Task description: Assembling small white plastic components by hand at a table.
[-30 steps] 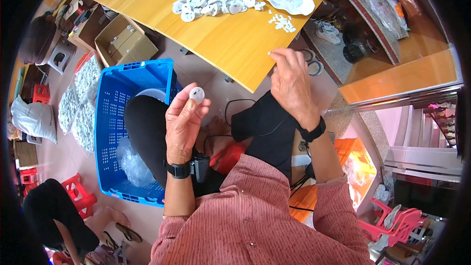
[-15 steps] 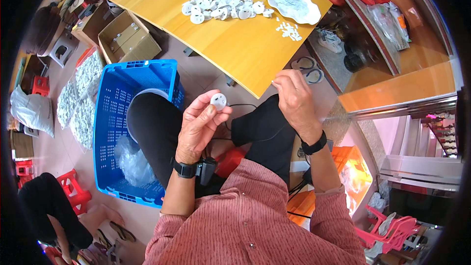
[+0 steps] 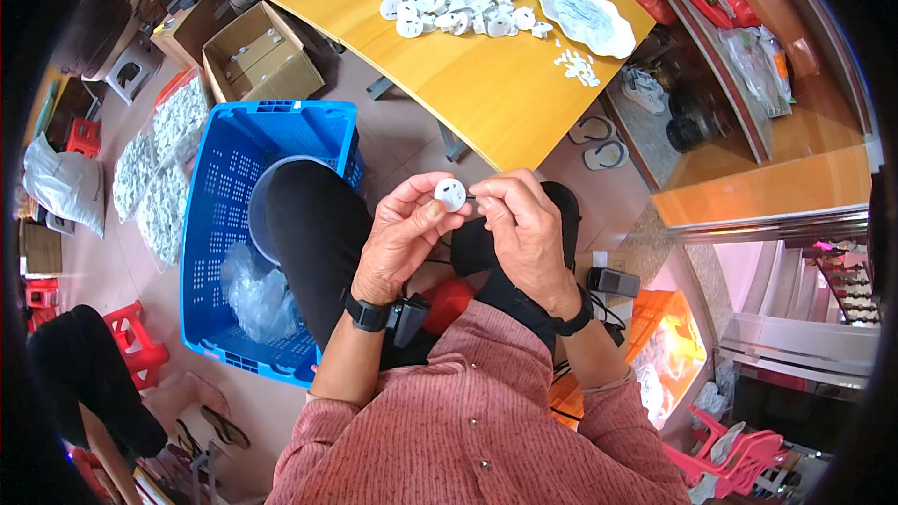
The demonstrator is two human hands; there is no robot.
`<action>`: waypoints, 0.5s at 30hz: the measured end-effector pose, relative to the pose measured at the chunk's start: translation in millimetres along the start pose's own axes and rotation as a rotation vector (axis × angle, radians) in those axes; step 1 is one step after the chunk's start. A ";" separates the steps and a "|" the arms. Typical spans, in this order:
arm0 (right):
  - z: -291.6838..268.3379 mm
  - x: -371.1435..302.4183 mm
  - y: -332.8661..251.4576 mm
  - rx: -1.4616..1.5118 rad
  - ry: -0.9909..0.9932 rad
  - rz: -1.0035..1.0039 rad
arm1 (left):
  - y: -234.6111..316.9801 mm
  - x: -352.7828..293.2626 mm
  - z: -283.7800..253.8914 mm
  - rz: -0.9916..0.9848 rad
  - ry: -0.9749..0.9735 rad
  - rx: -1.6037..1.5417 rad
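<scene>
My left hand pinches a small round white plastic disc with dark slots in its face, held up between thumb and fingers above my lap. At the disc's right edge, my right hand has its thumb and forefinger pressed together. Whatever those fingertips hold is too small and hidden to name. On the table lie a heap of similar white plastic pieces, a scatter of tiny white bits and a white wavy-rimmed dish with thin greyish pieces inside.
The yellow wooden table's corner points toward me. A blue plastic crate with clear bags stands by my left leg, near sacks of white parts and an open carton. Orange crate at right; another person's leg at lower left.
My right hand has come left and down from near the table corner to the disc. My left hand has shifted slightly right, still holding the disc. The view has turned a little.
</scene>
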State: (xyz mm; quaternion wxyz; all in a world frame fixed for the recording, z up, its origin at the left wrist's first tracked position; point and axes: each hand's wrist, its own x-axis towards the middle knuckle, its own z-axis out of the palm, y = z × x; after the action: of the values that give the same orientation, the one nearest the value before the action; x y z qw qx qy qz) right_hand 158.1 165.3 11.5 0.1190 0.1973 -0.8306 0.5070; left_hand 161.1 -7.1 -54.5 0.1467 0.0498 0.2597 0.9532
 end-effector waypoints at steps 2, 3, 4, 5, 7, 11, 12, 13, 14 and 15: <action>0.9 3.0 -6.7 -0.010 -0.005 -0.024 | 0.1 -0.4 -0.4 0.009 -0.004 -0.009; 1.7 3.7 -8.7 -0.020 -0.005 -0.045 | 0.1 -0.7 -0.9 0.010 -0.010 -0.020; 2.9 3.8 -9.2 -0.020 -0.008 -0.047 | 0.1 -1.0 -1.2 0.011 -0.017 -0.031; 4.0 3.8 -9.6 -0.017 -0.005 -0.054 | -0.1 -1.0 -1.3 0.014 -0.016 -0.032; 6.6 3.3 -10.9 -0.012 -0.005 -0.060 | -0.6 -1.5 -1.9 0.032 -0.006 -0.041; 9.5 3.4 -16.0 0.047 0.012 0.012 | 1.1 -2.5 -1.1 0.040 -0.018 -0.031; 9.8 3.5 -16.8 0.067 0.017 0.026 | 1.0 -2.4 -0.7 0.043 -0.018 -0.026; 10.0 3.5 -17.7 0.067 0.015 0.025 | 0.9 -2.3 -0.4 0.046 -0.018 -0.021; 10.0 3.4 -18.6 0.049 0.014 0.022 | 0.5 -2.2 -0.4 0.047 -0.018 -0.022; 10.0 3.5 -19.2 0.032 0.012 0.019 | 0.1 -2.1 -0.4 0.051 -0.020 -0.019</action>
State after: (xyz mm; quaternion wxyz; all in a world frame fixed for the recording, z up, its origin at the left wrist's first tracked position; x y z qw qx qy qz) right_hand 163.7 147.8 23.5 0.1160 0.1879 -0.8235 0.5225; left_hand 163.0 -8.1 -54.9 0.1254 0.0643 0.2480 0.9585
